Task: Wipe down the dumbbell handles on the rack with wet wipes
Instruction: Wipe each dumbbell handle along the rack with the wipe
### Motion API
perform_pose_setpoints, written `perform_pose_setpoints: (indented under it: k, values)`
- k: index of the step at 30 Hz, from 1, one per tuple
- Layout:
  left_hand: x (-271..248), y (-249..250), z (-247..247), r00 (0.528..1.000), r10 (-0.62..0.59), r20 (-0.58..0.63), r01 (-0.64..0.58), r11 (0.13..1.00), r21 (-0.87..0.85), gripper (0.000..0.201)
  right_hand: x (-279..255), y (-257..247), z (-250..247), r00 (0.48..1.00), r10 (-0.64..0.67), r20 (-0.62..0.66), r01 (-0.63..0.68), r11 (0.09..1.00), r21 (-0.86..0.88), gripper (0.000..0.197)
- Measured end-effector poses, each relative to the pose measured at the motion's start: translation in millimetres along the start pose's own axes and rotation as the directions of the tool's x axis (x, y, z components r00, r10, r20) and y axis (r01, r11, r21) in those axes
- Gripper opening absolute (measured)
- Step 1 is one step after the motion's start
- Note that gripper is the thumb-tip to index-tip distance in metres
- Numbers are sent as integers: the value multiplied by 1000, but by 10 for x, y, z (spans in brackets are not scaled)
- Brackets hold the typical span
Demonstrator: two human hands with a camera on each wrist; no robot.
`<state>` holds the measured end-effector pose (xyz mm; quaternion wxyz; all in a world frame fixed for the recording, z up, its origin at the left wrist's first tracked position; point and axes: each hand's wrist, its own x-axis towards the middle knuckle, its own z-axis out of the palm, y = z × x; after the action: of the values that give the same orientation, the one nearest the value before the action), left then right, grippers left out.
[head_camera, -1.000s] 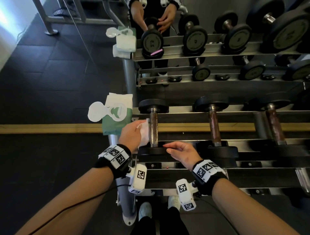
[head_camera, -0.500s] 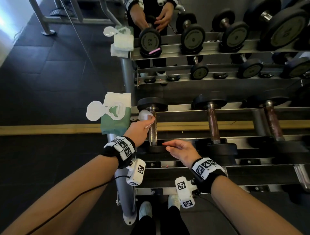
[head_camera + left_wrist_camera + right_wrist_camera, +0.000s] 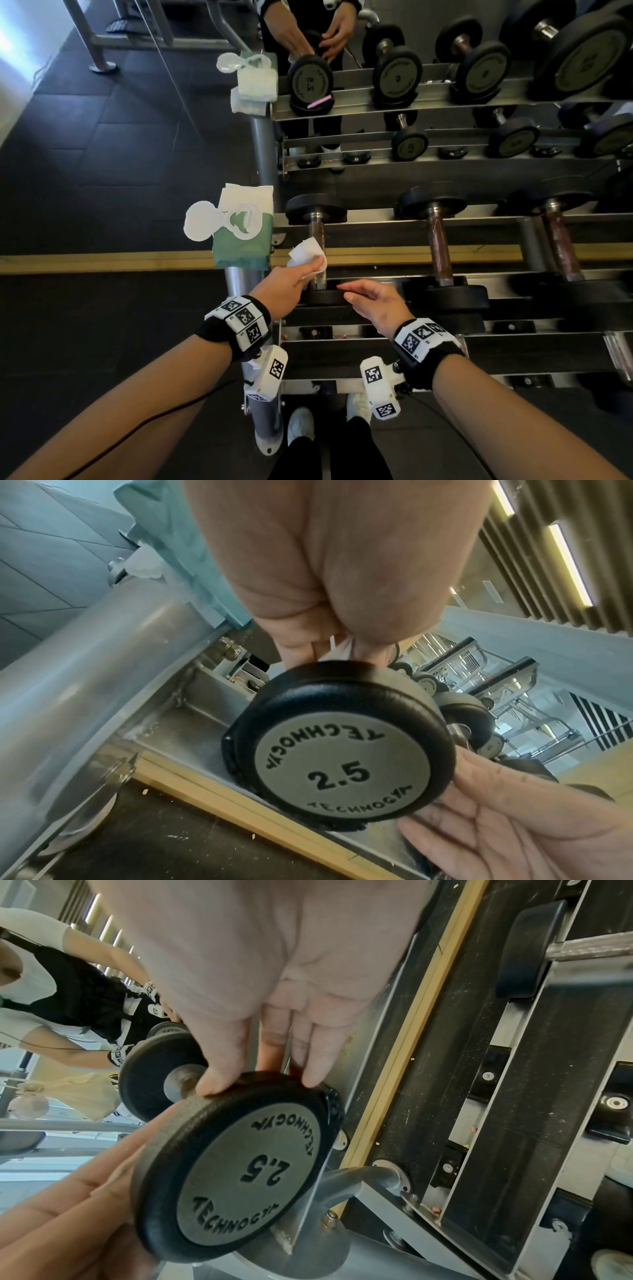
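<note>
The leftmost dumbbell, marked 2.5 (image 3: 337, 776) (image 3: 240, 1180), lies across the top rails of the rack (image 3: 376, 221). Its handle (image 3: 317, 236) runs away from me. My left hand (image 3: 287, 286) pinches a white wet wipe (image 3: 306, 255) and holds it against the left side of that handle, near the middle. My right hand (image 3: 373, 303) rests with straight fingers (image 3: 219, 1069) on the rim of the near black head (image 3: 323, 297). In the left wrist view only a sliver of the wipe (image 3: 337, 649) shows between my fingers.
A green wet wipe pack (image 3: 241, 233) with its lid flipped open sits on the rack's left post. Two more dumbbells (image 3: 438, 246) (image 3: 561, 246) lie to the right. A mirror behind shows the rack and a person's hands (image 3: 308, 34). Dark floor tiles (image 3: 102, 171) lie left.
My left hand slid the wipe up the handle toward the far head, then back down to mid-handle. The right hand has stayed on the near head.
</note>
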<state>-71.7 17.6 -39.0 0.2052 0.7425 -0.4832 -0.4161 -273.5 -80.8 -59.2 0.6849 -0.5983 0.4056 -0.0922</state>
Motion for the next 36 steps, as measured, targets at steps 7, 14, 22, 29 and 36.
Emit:
perform_pose_setpoints:
  k: [7, 14, 22, 29, 36]
  values:
    - [-60, 130, -224, 935, -106, -337, 38, 979, -200, 38, -5, -24, -19, 1000, -3, 4, 3, 1000, -10, 24]
    - [302, 277, -129, 879, -263, -397, 27, 860, -509, 39, -5, -16, -14, 1000, -18, -10, 18, 1000, 3, 22]
    - [338, 93, -14, 950, -171, -262, 32, 886, -462, 45, -25, -69, 3, 1000, -20, -13, 20, 999, 39, 21]
    - [96, 0, -71, 967, -154, -205, 58, 911, -409, 46, -51, -93, 5, 1000, 1, -2, -1, 999, 35, 21]
    - [417, 227, -30, 932, -276, -237, 39, 724, -688, 31, 30, 49, 7, 1000, -8, 9, 7, 995, 101, 25]
